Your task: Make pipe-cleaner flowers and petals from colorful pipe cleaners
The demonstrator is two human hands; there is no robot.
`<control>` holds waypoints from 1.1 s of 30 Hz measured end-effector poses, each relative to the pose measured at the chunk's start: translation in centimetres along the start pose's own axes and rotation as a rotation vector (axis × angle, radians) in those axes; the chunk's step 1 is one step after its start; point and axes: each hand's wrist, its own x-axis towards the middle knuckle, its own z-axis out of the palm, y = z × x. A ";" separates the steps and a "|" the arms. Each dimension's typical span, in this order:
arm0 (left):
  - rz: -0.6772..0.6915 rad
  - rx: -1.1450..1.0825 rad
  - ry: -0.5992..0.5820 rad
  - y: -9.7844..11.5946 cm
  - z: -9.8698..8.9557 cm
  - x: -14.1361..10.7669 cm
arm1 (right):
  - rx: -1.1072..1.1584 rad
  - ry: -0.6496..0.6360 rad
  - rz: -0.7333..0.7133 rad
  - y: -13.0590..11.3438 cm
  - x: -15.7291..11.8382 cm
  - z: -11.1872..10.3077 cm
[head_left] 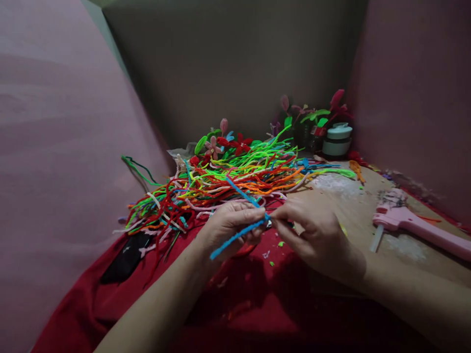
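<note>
A blue pipe cleaner (pixel 237 237) is bent into a V, one arm pointing up and left, the other down and left. My left hand (pixel 230 226) pinches it close to the bend. At the bend itself, the fingertips of my right hand (pixel 312 230) are pressed together from the right; how much they hold there is partly hidden. Just beyond both hands lies a big heap of pipe cleaners (pixel 235 181) in green, red, orange, pink and white.
A pink glue gun (pixel 423 228) lies on the brown board (pixel 340 201) at the right. Fuzzy flowers (pixel 241 144) and a pale lidded jar (pixel 337 139) stand at the back. A dark phone-like object (pixel 127 257) rests on the red cloth (pixel 91 294) at the left.
</note>
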 end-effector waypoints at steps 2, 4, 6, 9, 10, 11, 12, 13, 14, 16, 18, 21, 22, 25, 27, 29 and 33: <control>0.193 0.155 0.129 0.1 -0.1 -0.4 | 0.227 -0.016 0.268 0.0 0.3 0.0; 0.477 0.388 0.237 0.1 -0.2 -0.7 | 0.437 -0.048 0.455 -0.1 0.5 0.0; 0.767 0.698 0.269 -0.1 -0.4 -0.9 | 0.584 -0.070 0.540 -0.1 0.7 0.0; 1.046 1.090 0.235 -0.3 -0.6 -0.7 | 0.695 -0.115 0.578 0.1 0.8 0.0; 1.088 1.153 0.235 -0.3 -0.6 -0.7 | 0.710 -0.130 0.579 0.1 0.7 0.0; 1.105 1.186 0.237 -0.3 -0.5 -0.6 | 0.715 -0.146 0.577 0.2 0.7 0.0; 1.098 1.195 0.232 -0.3 -0.4 -0.6 | 0.713 -0.163 0.573 0.2 0.7 0.0; 1.060 1.184 0.224 -0.3 -0.3 -0.6 | 0.697 -0.177 0.566 0.2 0.6 0.1; 0.985 1.146 0.218 -0.3 -0.2 -0.6 | 0.665 -0.192 0.553 0.2 0.5 0.1; 0.692 0.970 0.180 -0.3 0.0 -0.5 | 0.525 -0.209 0.484 0.0 0.2 0.1; 0.317 0.664 0.093 -0.4 0.0 -0.3 | 0.319 -0.177 0.350 -0.2 -0.1 0.1; 0.049 0.301 -0.019 -0.5 -0.2 0.2 | 0.152 -0.121 0.236 -0.4 -0.4 0.3; 0.060 0.279 -0.016 -0.4 -0.2 0.3 | 0.188 -0.133 0.265 -0.3 -0.3 0.4; 0.184 0.422 0.074 -0.2 -0.2 0.1 | 0.465 -0.214 0.481 0.2 0.1 0.4; 0.263 0.563 0.155 0.0 -0.1 -0.2 | 0.620 -0.252 0.624 0.5 0.4 0.3; 0.365 0.715 0.241 0.0 0.0 -0.3 | 0.677 -0.260 0.720 0.7 0.6 0.1; 0.738 1.140 0.387 -0.7 0.0 -0.1 | 0.690 -0.231 0.786 0.8 0.7 0.1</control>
